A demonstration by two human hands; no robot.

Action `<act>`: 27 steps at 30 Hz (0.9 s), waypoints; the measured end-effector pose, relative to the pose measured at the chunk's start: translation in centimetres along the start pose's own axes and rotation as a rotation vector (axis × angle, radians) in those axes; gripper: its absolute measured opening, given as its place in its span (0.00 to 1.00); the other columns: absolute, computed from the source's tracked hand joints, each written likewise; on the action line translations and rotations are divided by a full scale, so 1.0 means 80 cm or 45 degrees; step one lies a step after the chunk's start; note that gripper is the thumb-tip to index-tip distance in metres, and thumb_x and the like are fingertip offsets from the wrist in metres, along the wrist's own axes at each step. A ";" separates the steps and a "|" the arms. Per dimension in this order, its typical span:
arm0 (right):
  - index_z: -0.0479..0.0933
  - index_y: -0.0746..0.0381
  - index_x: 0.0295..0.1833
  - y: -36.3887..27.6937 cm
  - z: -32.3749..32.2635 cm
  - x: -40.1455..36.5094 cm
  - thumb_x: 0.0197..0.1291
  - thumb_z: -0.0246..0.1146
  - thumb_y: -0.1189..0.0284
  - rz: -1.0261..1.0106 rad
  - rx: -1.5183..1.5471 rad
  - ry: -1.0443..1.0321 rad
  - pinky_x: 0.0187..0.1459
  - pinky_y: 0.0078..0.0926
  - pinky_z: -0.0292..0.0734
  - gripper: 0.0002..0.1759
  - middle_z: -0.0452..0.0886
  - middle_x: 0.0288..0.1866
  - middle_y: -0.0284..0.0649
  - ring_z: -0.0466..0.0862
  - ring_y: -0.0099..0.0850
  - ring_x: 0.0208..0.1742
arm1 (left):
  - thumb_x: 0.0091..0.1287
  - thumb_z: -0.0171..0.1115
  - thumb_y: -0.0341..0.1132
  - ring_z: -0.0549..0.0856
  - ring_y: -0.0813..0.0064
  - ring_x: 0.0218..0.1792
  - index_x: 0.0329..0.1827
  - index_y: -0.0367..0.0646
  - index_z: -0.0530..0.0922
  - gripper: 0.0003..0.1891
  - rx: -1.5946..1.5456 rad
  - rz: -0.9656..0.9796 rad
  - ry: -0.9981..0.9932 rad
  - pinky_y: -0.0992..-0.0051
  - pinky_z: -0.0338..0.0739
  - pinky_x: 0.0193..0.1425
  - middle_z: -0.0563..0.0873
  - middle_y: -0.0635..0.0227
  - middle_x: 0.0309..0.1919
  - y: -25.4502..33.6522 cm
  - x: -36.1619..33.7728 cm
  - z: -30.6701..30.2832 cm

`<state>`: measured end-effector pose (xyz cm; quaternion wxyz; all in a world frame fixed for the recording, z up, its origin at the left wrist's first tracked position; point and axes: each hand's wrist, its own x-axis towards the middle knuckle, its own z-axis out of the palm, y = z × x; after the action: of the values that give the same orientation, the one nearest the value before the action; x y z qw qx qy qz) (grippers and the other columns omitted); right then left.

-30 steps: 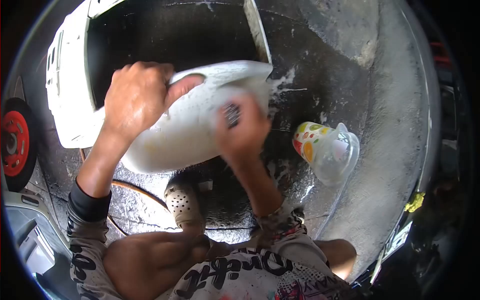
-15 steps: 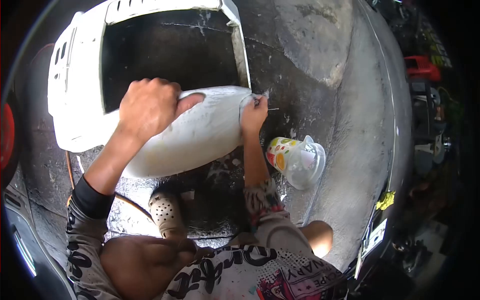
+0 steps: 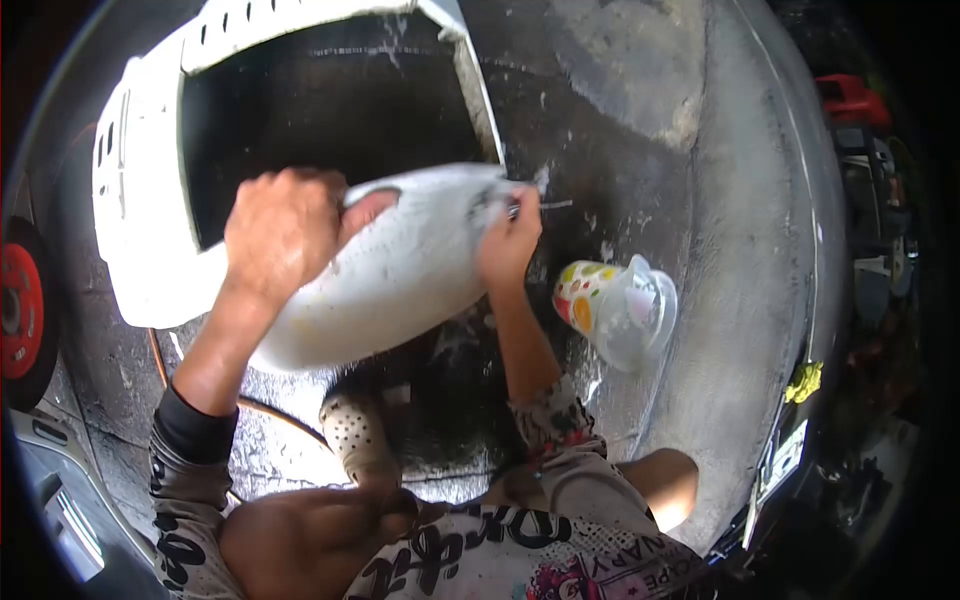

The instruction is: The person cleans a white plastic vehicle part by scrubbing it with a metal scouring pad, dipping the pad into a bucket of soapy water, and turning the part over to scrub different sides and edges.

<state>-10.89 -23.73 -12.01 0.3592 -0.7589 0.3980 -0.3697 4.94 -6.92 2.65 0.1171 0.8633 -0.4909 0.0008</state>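
A large white moulded frame (image 3: pixel 150 250) lies on the dark wet floor, with a wide opening in its middle and slots along its far and left sides. Its near side is a broad, rounded white panel (image 3: pixel 390 265). My left hand (image 3: pixel 285 225) grips the upper edge of that panel, fingers curled over and thumb lying along the top. At the panel's right end, my right hand (image 3: pixel 510 245) is closed with its fingers pressed together against the surface. A small dark bit shows between those fingers, and I cannot tell what it is.
Right of my right hand stands a clear plastic pitcher (image 3: pixel 635 315) with a fruit print. A hose (image 3: pixel 285 420) runs near my shoe (image 3: pixel 355 435). A red-rimmed wheel (image 3: pixel 22 310) is at the left; a yellow cloth (image 3: pixel 803 382) and assorted gear line the right edge.
The view has shifted, so the pitcher and floor appear farther right. My right hand has moved slightly at the panel's end and blurs there. My left hand keeps its grip.
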 end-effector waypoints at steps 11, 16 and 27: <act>0.76 0.64 0.44 0.029 0.033 0.035 0.61 0.59 0.74 0.106 0.103 0.030 0.46 0.48 0.78 0.07 0.81 0.36 0.58 0.84 0.57 0.42 | 0.66 0.66 0.60 0.82 0.49 0.21 0.19 0.38 0.79 0.31 0.015 -0.013 0.102 0.59 0.78 0.29 0.81 0.55 0.17 -0.007 0.003 0.002; 0.76 0.62 0.46 -0.059 -0.009 -0.031 0.65 0.56 0.70 -0.251 -0.091 -0.071 0.49 0.55 0.78 0.08 0.84 0.38 0.59 0.84 0.62 0.45 | 0.67 0.64 0.60 0.83 0.49 0.23 0.19 0.37 0.79 0.32 0.066 -0.023 0.000 0.59 0.79 0.31 0.81 0.54 0.17 -0.001 0.001 0.000; 0.75 0.62 0.47 0.003 -0.002 0.009 0.68 0.55 0.66 -0.009 0.045 -0.142 0.45 0.60 0.78 0.12 0.85 0.35 0.59 0.85 0.63 0.42 | 0.66 0.66 0.60 0.82 0.48 0.20 0.17 0.38 0.78 0.32 -0.010 -0.008 0.054 0.58 0.77 0.27 0.78 0.55 0.14 -0.002 0.000 0.004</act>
<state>-10.83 -24.51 -11.92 0.3928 -0.7733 0.3681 -0.3349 5.05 -6.89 2.33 0.1310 0.8641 -0.4857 0.0167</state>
